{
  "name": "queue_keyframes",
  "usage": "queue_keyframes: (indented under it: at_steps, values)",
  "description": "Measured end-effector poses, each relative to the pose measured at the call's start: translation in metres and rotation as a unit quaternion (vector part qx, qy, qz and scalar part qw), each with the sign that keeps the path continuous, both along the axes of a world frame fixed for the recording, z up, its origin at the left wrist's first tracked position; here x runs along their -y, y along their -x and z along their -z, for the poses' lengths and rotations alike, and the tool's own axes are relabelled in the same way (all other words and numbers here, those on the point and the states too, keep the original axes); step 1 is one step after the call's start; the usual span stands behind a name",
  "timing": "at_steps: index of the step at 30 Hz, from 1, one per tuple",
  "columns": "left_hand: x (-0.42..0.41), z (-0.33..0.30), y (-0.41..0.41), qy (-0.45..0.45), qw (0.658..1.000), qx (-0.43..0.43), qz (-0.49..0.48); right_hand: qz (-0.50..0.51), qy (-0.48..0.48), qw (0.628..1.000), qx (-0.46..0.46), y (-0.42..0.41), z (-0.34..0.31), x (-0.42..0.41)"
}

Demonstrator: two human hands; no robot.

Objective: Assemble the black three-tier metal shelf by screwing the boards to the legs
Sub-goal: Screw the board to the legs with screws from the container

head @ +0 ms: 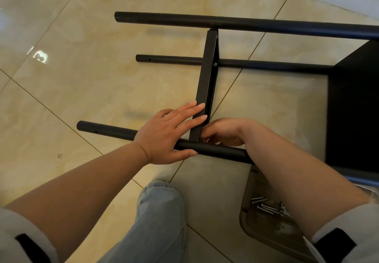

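Denim, pale blue and creased, covers the knee [160, 211] nearest my view, over glossy beige marble-patterned floor tiles [82, 78]. Just right of it I note a clear plastic tray [266, 228] holding several silver metal screws [264, 207], partly hidden under the right forearm.

Beyond that, the black three-tier metal shelf lies on its side. Its nearest round black tubular leg [106, 130], matte with a small drilled hole near its open end, runs across under both hands. The left hand [164, 133] lies flat with fingers straight and together, pressing on the narrow black flat-sided metal board [207, 74], thumb along the leg. The right hand [223, 132] is curled at the joint where board meets leg; I cannot tell what its fingers pinch, as they are hidden from me.

The board stands on edge, crossing the middle black tubular leg [168, 60], where one silver screw head [215, 64] shows, and reaches the far, thicker-looking black tubular leg [164, 18]. A broad black flat panel [352, 109] closes the frame at the right edge.
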State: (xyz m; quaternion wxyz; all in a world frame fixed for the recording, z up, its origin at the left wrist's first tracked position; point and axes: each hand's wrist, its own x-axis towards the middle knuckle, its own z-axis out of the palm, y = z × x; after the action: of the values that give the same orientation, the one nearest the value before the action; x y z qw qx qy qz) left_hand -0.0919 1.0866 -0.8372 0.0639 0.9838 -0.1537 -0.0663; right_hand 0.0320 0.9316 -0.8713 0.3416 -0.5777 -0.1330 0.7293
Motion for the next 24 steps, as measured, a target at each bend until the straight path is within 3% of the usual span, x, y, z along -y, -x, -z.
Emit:
queue_keyframes:
  at_steps: [24]
  values:
    - [-0.0009,0.0017,0.0003,-0.006,1.0,-0.005,-0.002,0.015,-0.005,1.0,-0.01,-0.0003,-0.0036,0.0009]
